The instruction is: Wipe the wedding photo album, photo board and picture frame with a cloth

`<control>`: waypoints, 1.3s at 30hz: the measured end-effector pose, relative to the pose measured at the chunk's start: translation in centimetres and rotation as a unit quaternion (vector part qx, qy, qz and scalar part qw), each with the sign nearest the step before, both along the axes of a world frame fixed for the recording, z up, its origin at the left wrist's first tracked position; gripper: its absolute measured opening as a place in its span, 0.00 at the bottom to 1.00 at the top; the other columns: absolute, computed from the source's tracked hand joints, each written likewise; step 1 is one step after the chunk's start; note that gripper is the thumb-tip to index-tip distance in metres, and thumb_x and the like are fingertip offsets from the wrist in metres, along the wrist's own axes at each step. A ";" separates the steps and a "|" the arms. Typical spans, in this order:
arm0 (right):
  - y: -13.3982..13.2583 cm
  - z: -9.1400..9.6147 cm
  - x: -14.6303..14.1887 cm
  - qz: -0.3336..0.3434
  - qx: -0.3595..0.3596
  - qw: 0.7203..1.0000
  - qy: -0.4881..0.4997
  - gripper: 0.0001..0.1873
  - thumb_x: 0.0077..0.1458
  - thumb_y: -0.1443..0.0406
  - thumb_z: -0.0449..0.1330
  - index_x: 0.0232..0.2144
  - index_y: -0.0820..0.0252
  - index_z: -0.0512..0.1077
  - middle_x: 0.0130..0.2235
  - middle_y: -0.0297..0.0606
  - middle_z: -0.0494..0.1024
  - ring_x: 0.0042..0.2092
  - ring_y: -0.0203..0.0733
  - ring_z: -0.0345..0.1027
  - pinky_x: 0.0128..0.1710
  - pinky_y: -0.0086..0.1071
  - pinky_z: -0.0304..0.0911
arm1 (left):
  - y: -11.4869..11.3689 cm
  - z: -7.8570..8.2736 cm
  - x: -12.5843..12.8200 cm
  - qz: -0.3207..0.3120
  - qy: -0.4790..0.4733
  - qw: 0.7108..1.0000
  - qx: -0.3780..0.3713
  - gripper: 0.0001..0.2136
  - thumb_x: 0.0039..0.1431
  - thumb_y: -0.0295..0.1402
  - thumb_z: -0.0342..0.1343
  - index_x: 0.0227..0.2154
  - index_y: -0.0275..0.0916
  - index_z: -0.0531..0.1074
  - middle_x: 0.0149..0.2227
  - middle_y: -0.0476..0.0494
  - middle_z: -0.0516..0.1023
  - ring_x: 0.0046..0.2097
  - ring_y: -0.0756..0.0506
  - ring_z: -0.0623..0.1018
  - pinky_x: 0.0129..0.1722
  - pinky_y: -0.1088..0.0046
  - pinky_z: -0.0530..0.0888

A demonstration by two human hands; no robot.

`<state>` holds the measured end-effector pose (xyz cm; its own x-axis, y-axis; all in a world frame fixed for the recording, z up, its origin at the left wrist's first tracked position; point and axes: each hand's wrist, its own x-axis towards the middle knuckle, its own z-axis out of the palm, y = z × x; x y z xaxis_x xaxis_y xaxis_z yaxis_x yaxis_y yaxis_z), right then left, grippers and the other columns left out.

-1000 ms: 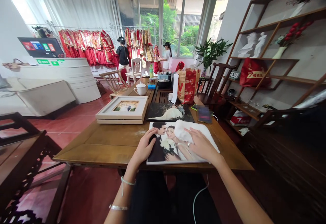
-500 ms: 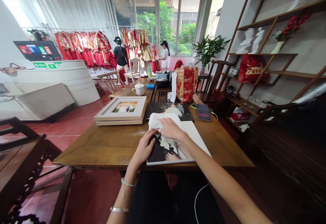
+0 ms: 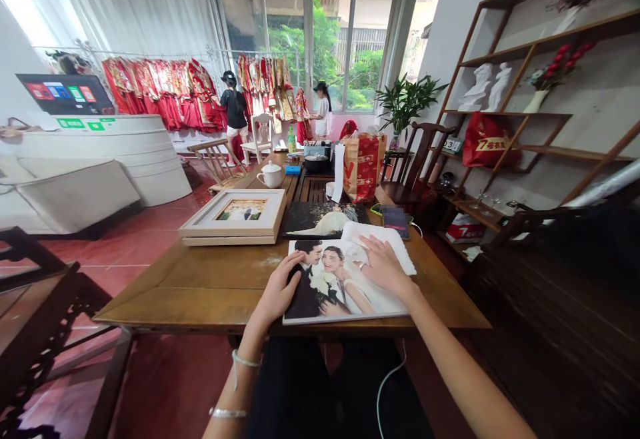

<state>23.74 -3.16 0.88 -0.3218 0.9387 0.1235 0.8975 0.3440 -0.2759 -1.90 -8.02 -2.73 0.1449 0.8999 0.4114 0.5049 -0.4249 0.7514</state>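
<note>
A photo album (image 3: 325, 286) with a couple's picture on its cover lies near the table's front edge. On the album's left edge rests my left hand (image 3: 277, 289), fingers stretched out and holding nothing. My right hand (image 3: 383, 266) lies flat, fingers spread, on a white cloth (image 3: 400, 246). The cloth covers the album's upper right part and hangs past its right side. Just behind the album is a dark photo print (image 3: 323, 218), partly covered by the cloth.
Stacked picture frames (image 3: 235, 216) lie at the left of the wooden table (image 3: 200, 286). A phone (image 3: 395, 219) with a cable is at the right. Farther back stand a white teapot (image 3: 271, 175) and a red paper bag (image 3: 363, 169). Two people are near clothing racks.
My right hand has slid to the right with the cloth, from the album's upper left to its right side. The couple's faces on the cover are now uncovered. My left hand remains at the left edge.
</note>
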 end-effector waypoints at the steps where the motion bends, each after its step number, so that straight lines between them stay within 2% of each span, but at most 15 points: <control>1: -0.5 0.0 -0.8 0.000 0.007 1.000 -0.004 0.29 0.57 0.62 0.51 0.61 0.56 0.58 0.65 0.41 0.52 0.65 0.56 0.37 0.61 0.55 0.32 | 0.0 0.0 0.0 0.000 -0.001 1.000 0.000 0.17 0.60 0.31 0.46 0.51 0.38 0.68 0.57 0.38 0.68 0.62 0.43 0.63 0.63 0.58 0.56; 3: -1.9 0.1 -2.7 0.018 0.019 1.000 -0.016 0.30 0.56 0.61 0.52 0.61 0.53 0.57 0.65 0.42 0.52 0.65 0.58 0.37 0.60 0.58 0.31 | 0.1 0.0 0.1 0.000 -0.004 1.000 0.001 0.17 0.60 0.31 0.46 0.51 0.38 0.68 0.57 0.39 0.68 0.62 0.43 0.63 0.63 0.59 0.56; 8: -7.2 0.1 -6.9 0.126 0.046 0.991 -0.014 0.37 0.51 0.61 0.57 0.62 0.55 0.54 0.65 0.47 0.51 0.65 0.61 0.35 0.61 0.58 0.30 | 0.1 0.2 0.3 -0.002 -0.028 1.000 -0.006 0.17 0.58 0.31 0.48 0.50 0.38 0.70 0.57 0.38 0.68 0.60 0.42 0.65 0.62 0.58 0.58; 11: -10.6 0.3 -7.0 0.161 0.041 0.986 0.002 0.40 0.49 0.62 0.58 0.63 0.56 0.51 0.66 0.48 0.49 0.66 0.62 0.31 0.61 0.58 0.28 | 0.0 0.2 0.3 -0.005 -0.043 0.999 -0.007 0.17 0.57 0.31 0.50 0.49 0.39 0.70 0.57 0.38 0.68 0.59 0.41 0.66 0.61 0.58 0.60; 14: -12.3 0.7 -5.2 0.191 0.005 0.981 0.018 0.40 0.47 0.66 0.56 0.63 0.50 0.52 0.66 0.39 0.48 0.66 0.55 0.31 0.63 0.54 0.31 | 0.1 0.1 0.2 -0.008 -0.038 0.999 0.003 0.17 0.58 0.31 0.49 0.50 0.39 0.70 0.56 0.38 0.69 0.60 0.42 0.66 0.61 0.58 0.59; 16: -12.4 1.0 -3.6 0.196 -0.010 0.980 0.026 0.41 0.44 0.70 0.54 0.62 0.47 0.54 0.66 0.33 0.51 0.66 0.48 0.35 0.64 0.51 0.33 | 0.1 -0.1 0.1 -0.002 -0.023 1.000 0.004 0.17 0.59 0.30 0.48 0.50 0.39 0.69 0.57 0.38 0.69 0.60 0.43 0.65 0.62 0.58 0.58; 19: -11.3 0.8 -1.0 0.165 0.002 0.986 0.032 0.41 0.42 0.73 0.52 0.60 0.45 0.57 0.64 0.29 0.54 0.66 0.44 0.39 0.64 0.48 0.35 | 0.1 -0.1 0.1 0.007 -0.007 1.000 -0.002 0.17 0.60 0.30 0.46 0.51 0.38 0.68 0.57 0.38 0.68 0.61 0.43 0.64 0.62 0.57 0.56; 24: -7.1 -0.1 1.7 0.087 0.029 0.996 0.005 0.34 0.50 0.68 0.52 0.61 0.48 0.57 0.64 0.31 0.54 0.65 0.46 0.41 0.63 0.48 0.37 | -0.2 0.1 0.1 0.007 -0.002 1.000 -0.003 0.17 0.60 0.31 0.46 0.51 0.38 0.68 0.58 0.38 0.68 0.62 0.43 0.63 0.63 0.58 0.56; 27: -4.1 -0.1 1.2 0.045 0.022 0.998 -0.028 0.30 0.56 0.62 0.52 0.61 0.51 0.57 0.65 0.36 0.54 0.65 0.51 0.41 0.62 0.50 0.39 | -0.2 0.1 0.1 0.006 -0.001 1.000 -0.004 0.17 0.60 0.31 0.46 0.51 0.38 0.68 0.58 0.38 0.67 0.62 0.43 0.63 0.63 0.58 0.56; 30: -2.5 0.3 -1.3 0.008 0.017 0.999 -0.050 0.30 0.57 0.59 0.52 0.62 0.52 0.56 0.65 0.40 0.52 0.65 0.57 0.40 0.61 0.54 0.38 | -0.1 0.0 0.1 0.006 -0.001 1.000 -0.007 0.17 0.60 0.32 0.46 0.51 0.37 0.68 0.58 0.38 0.67 0.62 0.43 0.63 0.63 0.58 0.56; 32: -2.7 0.4 -3.5 0.018 0.021 0.998 -0.051 0.31 0.56 0.59 0.53 0.62 0.52 0.55 0.65 0.42 0.51 0.65 0.59 0.39 0.60 0.56 0.36 | 0.1 0.0 0.2 0.003 -0.004 1.000 -0.007 0.17 0.60 0.32 0.46 0.51 0.37 0.68 0.57 0.37 0.68 0.61 0.43 0.63 0.63 0.58 0.56; 35: -5.0 0.3 -6.2 0.093 0.040 0.994 -0.033 0.35 0.53 0.60 0.56 0.62 0.51 0.54 0.65 0.43 0.51 0.65 0.58 0.37 0.61 0.56 0.32 | 0.2 -0.1 0.2 -0.001 -0.018 1.000 -0.003 0.17 0.60 0.31 0.46 0.51 0.39 0.68 0.57 0.38 0.68 0.61 0.43 0.64 0.62 0.59 0.57; 39: -9.4 0.2 -6.5 0.161 0.041 0.986 -0.001 0.39 0.49 0.63 0.58 0.63 0.50 0.52 0.66 0.40 0.49 0.66 0.55 0.32 0.62 0.54 0.28 | 0.2 -0.1 0.2 0.001 -0.040 0.999 0.001 0.17 0.60 0.31 0.46 0.51 0.41 0.68 0.57 0.39 0.67 0.59 0.45 0.66 0.61 0.60 0.58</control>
